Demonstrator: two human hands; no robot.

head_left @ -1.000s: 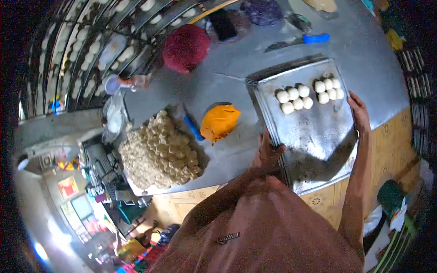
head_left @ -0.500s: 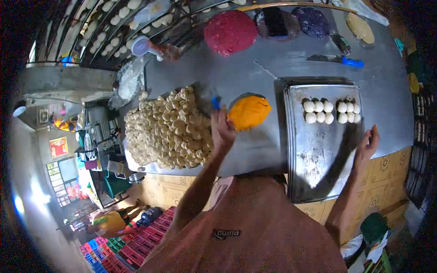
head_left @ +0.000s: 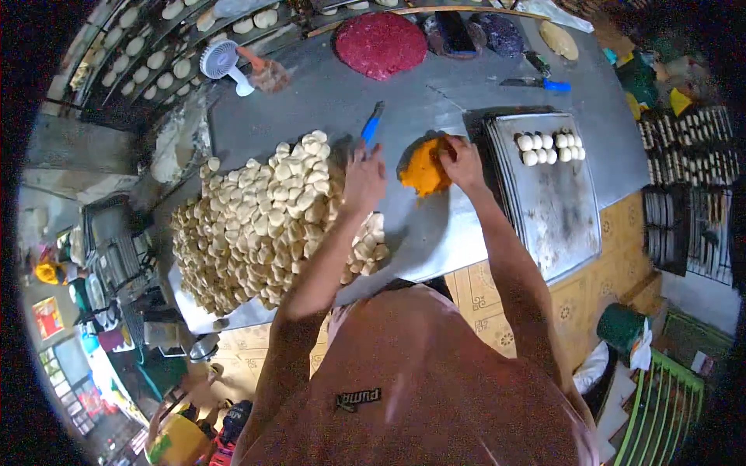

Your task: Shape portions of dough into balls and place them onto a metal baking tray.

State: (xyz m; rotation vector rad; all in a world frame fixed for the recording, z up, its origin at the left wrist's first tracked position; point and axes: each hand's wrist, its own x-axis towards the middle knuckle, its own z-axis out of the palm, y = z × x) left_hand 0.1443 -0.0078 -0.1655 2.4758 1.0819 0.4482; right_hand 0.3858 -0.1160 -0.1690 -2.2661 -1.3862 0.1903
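A soft orange mass (head_left: 425, 168), like a paste or filling, lies on the metal table. My right hand (head_left: 464, 165) is at its right side, with curled fingers pinching into the mass. Left of it, my left hand (head_left: 364, 180) is over the edge of a big heap of pale dough pieces (head_left: 268, 210), fingers apart. Just beyond the left fingertips is a small blue-handled tool (head_left: 372, 126) with a narrow dark blade; whether the fingers touch its handle end is unclear. Whatever lies under the left palm is hidden.
Stacked metal trays (head_left: 556, 194) stand to the right, the top one bearing round white dough balls (head_left: 536, 158). Along the back are a red mass (head_left: 381, 45), a purple mass (head_left: 503, 35), a phone (head_left: 454, 33), a blue-handled knife (head_left: 544, 84) and a small fan (head_left: 223, 62).
My right hand has come in from beyond the trays to the orange mass. My left hand has stayed near the blue-handled tool, which now shows more fully. The whole view has shifted.
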